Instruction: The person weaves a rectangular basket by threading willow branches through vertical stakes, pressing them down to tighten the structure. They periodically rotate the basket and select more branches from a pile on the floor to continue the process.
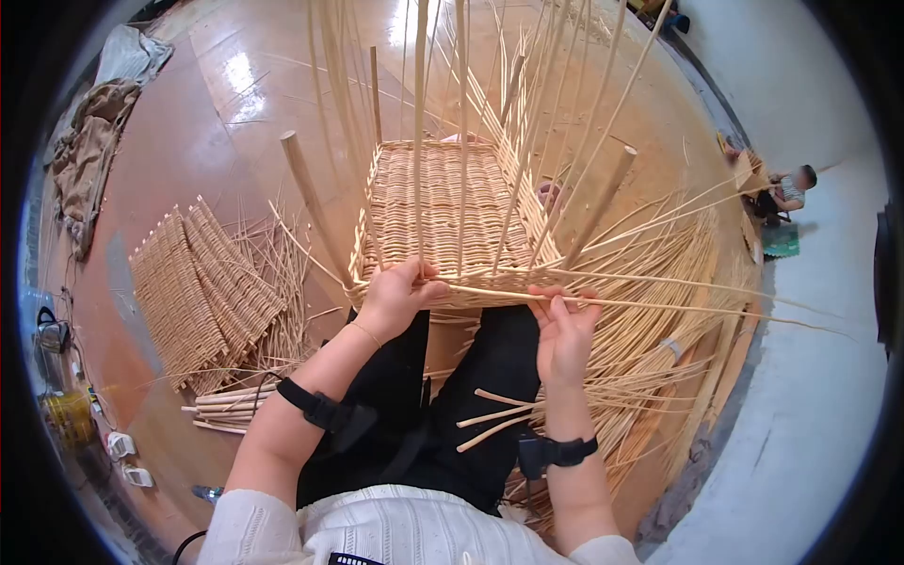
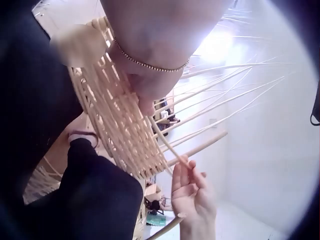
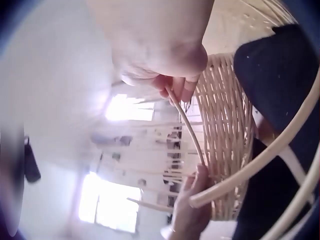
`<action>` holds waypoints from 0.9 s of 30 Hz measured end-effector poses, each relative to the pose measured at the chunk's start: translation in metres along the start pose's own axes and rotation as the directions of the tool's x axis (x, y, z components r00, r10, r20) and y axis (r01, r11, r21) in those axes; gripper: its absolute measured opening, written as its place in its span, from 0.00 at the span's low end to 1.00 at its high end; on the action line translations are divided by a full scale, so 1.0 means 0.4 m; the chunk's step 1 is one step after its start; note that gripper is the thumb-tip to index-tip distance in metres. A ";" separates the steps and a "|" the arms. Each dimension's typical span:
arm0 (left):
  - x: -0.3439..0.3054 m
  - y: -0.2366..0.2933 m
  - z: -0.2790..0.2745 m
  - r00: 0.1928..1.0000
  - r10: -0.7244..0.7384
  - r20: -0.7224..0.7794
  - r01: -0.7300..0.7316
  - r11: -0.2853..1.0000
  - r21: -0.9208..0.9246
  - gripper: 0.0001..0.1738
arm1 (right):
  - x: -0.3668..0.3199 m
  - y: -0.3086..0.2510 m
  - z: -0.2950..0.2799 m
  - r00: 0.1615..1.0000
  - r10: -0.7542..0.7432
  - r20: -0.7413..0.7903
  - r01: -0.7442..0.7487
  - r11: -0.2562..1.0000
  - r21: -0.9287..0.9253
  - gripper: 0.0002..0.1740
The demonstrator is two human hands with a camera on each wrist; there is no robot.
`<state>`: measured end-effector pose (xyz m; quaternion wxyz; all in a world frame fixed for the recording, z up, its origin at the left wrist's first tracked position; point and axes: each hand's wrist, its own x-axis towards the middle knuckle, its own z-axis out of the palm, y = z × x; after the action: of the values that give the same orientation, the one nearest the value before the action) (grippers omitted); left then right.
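Observation:
A rectangular wicker basket [image 1: 443, 207] with upright stakes rests at the person's knees, its near wall facing the body. The left hand [image 1: 400, 299] grips the top edge of that wall near its middle, fingers over the rim. Near the right corner the right hand [image 1: 565, 344] pinches a long thin rod [image 1: 659, 306] between thumb and fingers. In the left wrist view the rod [image 2: 167, 142] runs from the rim to the right hand [image 2: 194, 197]. The right wrist view shows the rod [image 3: 189, 125] stretched between both hands, beside the woven wall [image 3: 225, 115].
Thick corner posts [image 1: 601, 202] rise from the basket. Woven panels [image 1: 202, 292] lie on the floor at left, above a bundle of cut sticks [image 1: 226, 414]. A large pile of loose rods [image 1: 650, 348] spreads at right. Another person [image 1: 789, 191] sits by the wall, far right.

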<state>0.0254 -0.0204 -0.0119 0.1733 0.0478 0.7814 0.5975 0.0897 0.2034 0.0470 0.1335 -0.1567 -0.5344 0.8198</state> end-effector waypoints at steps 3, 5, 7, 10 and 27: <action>0.005 -0.005 0.023 0.990 0.070 -0.126 -0.047 0.983 0.176 0.14 | 0.030 -0.047 0.058 0.979 -0.126 0.161 0.183 0.891 -0.414 0.11; 0.009 -0.004 0.060 0.922 0.272 -0.277 -0.147 0.905 0.399 0.16 | 0.067 -0.096 0.171 0.905 -0.124 0.406 0.394 0.601 -0.695 0.10; 0.017 -0.024 0.100 0.835 0.365 -0.412 -0.162 0.878 0.450 0.17 | 0.108 -0.118 0.331 0.671 -0.238 0.702 0.736 0.331 -0.590 0.28; 0.020 -0.029 0.105 0.788 0.336 -0.516 -0.145 0.916 0.375 0.19 | 0.233 -0.046 0.438 0.533 -0.391 0.751 0.795 -0.072 -0.602 0.39; 0.044 0.002 0.057 0.913 -0.179 -0.367 0.190 0.982 -0.008 0.23 | 0.066 0.006 0.027 0.955 -0.225 -0.192 0.207 0.972 -0.110 0.38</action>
<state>0.0164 0.0059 -0.0200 0.0794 -0.1360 0.8091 0.5661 0.0611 0.2038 0.0458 0.2693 -0.1859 -0.5676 0.7555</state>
